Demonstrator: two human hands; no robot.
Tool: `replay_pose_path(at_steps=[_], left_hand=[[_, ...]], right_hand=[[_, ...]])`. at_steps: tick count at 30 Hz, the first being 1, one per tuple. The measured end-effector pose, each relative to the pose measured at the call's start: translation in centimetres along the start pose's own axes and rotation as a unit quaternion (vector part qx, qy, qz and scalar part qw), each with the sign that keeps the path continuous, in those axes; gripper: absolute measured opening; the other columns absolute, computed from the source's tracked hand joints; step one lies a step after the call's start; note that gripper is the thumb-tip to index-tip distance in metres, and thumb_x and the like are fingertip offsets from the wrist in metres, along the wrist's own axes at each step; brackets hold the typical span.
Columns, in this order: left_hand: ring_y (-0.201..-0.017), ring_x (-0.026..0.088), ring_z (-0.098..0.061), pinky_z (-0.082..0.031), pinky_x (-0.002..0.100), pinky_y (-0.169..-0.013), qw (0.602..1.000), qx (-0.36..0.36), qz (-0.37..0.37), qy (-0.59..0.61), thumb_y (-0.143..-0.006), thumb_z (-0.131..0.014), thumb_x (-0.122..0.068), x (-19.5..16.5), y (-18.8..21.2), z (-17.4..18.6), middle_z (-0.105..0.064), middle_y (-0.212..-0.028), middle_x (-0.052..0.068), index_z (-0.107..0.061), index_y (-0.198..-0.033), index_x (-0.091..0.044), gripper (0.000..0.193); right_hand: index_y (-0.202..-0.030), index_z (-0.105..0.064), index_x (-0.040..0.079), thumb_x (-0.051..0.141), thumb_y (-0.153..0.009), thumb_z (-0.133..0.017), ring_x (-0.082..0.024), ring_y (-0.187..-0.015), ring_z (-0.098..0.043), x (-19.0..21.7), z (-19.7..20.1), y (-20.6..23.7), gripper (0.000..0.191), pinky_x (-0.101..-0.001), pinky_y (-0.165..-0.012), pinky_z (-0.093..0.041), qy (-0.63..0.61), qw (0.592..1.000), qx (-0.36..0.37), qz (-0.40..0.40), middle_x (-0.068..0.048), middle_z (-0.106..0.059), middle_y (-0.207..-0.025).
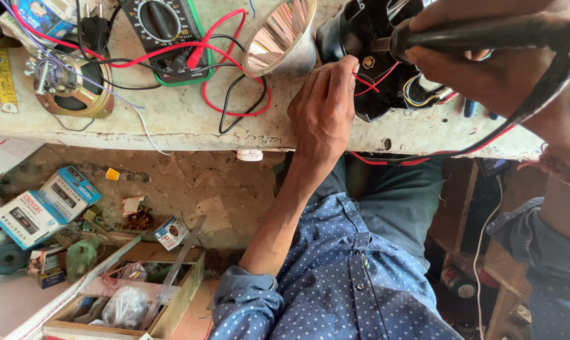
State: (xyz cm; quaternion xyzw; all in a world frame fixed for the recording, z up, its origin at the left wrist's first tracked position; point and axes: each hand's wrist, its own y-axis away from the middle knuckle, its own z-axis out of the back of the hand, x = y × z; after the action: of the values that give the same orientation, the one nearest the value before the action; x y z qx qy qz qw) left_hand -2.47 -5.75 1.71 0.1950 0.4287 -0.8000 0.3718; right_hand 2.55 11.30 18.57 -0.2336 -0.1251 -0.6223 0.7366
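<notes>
- The left hand [326, 107] pinches thin red wires [367, 82] at the open black housing [385, 56] on the desk [171, 119], fingers together on them.
- The right hand [486, 63] is clamped around a black soldering iron [480, 34], its tip toward the housing; its cord [537, 101] trails down right.
- A shiny cone reflector [280, 34] stands just left of the housing.
- A multimeter [165, 34] with red and black leads lies farther left, near a small speaker [70, 88].

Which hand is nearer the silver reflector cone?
Left. The left hand lies just right of the reflector cone, fingertips at the red wires. The right hand is farther right, gripping the soldering iron over the black lamp housing.
</notes>
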Motion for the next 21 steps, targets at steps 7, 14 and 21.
replay_pose_path(at_steps=[7, 14, 21], left_hand=[[-0.102, 0.025, -0.071, -0.058, 0.034, -0.084, 1.000, -0.001, 0.001, -0.003, -0.107, -0.066, -0.010, 0.0, 0.0, 0.0, -0.070, -0.106, 0.007, -0.060, -0.121, -0.009, 0.015], [-0.102, 0.025, -0.071, -0.058, 0.034, -0.083, 1.000, -0.001, 0.005, 0.000, -0.107, -0.066, -0.011, 0.0, 0.1, -0.1, -0.070, -0.105, 0.007, -0.061, -0.120, -0.010, 0.015], [-0.103, 0.025, -0.071, -0.058, 0.034, -0.084, 1.000, -0.003, 0.000, 0.001, -0.106, -0.066, -0.010, 0.1, 0.0, -0.1, -0.070, -0.107, 0.007, -0.061, -0.121, -0.009, 0.015]], right_hand=[[-0.116, -0.074, -0.007, 0.004, -0.100, -0.079, -0.020, -0.078, -0.069, -0.8, -0.6, 0.5, 0.020, -0.0284, -0.065, -0.054, 0.007, 1.000, -0.014, 0.001, -0.017, -0.074, -0.097], [-0.118, -0.073, -0.008, 0.002, -0.104, -0.074, -0.019, -0.082, -0.071, -0.5, -0.6, 1.6, 0.017, -0.0264, -0.068, -0.055, -0.013, 0.999, -0.033, -0.013, -0.017, -0.073, -0.098], [-0.115, -0.072, -0.009, 0.001, -0.101, -0.074, -0.021, -0.085, -0.073, -0.1, -0.4, 1.6, 0.018, -0.0270, -0.074, -0.058, -0.010, 1.000, -0.028, 0.001, -0.019, -0.075, -0.102]])
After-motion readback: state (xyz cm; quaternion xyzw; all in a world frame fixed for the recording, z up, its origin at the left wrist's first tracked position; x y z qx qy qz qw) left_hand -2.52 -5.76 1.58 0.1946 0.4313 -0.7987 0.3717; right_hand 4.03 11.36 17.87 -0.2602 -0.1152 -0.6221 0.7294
